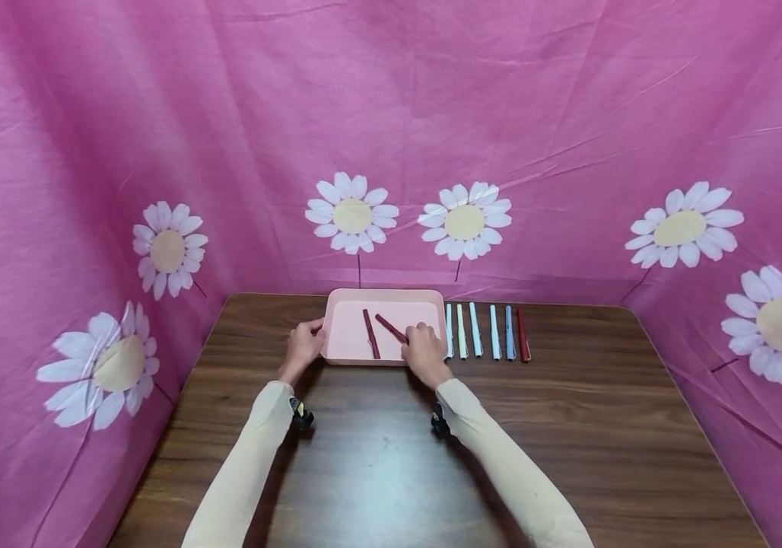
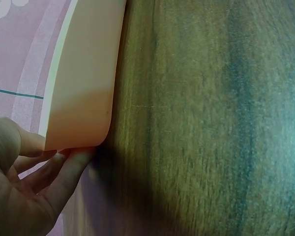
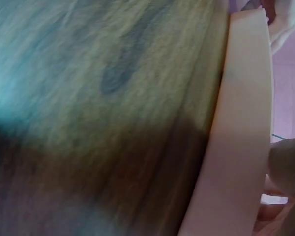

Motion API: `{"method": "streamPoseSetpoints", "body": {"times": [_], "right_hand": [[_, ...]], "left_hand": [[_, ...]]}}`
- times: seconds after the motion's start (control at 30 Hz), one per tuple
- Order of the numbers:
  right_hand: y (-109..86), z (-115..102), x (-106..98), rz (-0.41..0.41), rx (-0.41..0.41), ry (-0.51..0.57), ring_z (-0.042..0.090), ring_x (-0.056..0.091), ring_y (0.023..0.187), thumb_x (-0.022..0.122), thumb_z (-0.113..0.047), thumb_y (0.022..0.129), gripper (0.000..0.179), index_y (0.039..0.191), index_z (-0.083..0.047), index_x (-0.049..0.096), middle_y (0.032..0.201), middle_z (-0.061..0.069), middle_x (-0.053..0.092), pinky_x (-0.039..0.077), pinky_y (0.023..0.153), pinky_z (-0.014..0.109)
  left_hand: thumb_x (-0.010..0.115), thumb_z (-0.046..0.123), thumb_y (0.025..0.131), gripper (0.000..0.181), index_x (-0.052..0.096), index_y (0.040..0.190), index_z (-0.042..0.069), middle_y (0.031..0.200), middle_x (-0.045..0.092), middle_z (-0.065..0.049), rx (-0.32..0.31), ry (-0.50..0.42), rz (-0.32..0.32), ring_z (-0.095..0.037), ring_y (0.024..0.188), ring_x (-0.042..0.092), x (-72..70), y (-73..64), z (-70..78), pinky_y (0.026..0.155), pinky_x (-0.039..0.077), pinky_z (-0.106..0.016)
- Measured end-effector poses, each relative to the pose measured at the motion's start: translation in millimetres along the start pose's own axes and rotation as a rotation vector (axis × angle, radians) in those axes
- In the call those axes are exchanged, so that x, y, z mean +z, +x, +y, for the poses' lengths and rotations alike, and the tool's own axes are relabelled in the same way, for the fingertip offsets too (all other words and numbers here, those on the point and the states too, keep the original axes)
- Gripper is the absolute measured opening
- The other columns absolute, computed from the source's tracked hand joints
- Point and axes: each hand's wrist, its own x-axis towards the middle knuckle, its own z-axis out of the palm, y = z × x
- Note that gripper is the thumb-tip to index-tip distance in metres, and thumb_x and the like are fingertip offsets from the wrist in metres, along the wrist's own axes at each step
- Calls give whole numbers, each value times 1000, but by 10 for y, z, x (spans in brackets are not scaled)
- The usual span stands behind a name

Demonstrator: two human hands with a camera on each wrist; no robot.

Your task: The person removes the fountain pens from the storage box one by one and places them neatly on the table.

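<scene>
A shallow pink tray (image 1: 346,354) lies near the table's far edge. My left hand (image 1: 303,348) holds its left end, thumb at the rim and fingers against the outer wall; in the left wrist view this hand (image 2: 34,182) is at the tray corner (image 2: 83,118). Over the tray's right part, my right hand (image 1: 425,352) pinches the near end of a dark red pen (image 1: 389,328), which slants up to the left. Another dark red pen (image 1: 371,333) lies inside the tray. The tray's front wall (image 3: 236,123) hides the pens in the right wrist view.
Right of the tray several pens stand in a row: light blue (image 1: 475,329), pale green (image 1: 462,332), blue (image 1: 510,333) and dark red (image 1: 523,336) among them. The brown wooden table (image 1: 377,457) meets a pink flowered curtain (image 1: 398,114) behind.
</scene>
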Motion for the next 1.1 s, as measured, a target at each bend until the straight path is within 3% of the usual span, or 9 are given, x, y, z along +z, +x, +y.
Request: {"method": "streamPoseSetpoints", "body": {"times": [0.3,0.47,1.1], "right_hand": [[-14,72,8,191,-127,-56,36,62,86,76,-6,88,7,90,1,75,88,16,63,52,77,47],[-16,104,-38,210,-128,-25,36,60,89,75,-4,91,7,93,3,75,91,17,63,51,82,47],[51,393,-289,340,-99,16,41,62,90,74,-4,91,11,98,5,75,95,21,65,54,78,54]], "left_hand": [[56,13,97,42,69,136,6,134,66,-25,-5,-2,-10,-43,106,65,4,-1,7,96,51,-58],[55,12,98,42,69,136,5,133,66,-26,0,-2,-12,-42,104,65,2,-6,10,95,51,-58],[58,11,97,42,68,137,5,138,62,-26,-13,-9,-9,-41,110,64,26,-44,16,100,50,-57]]}}
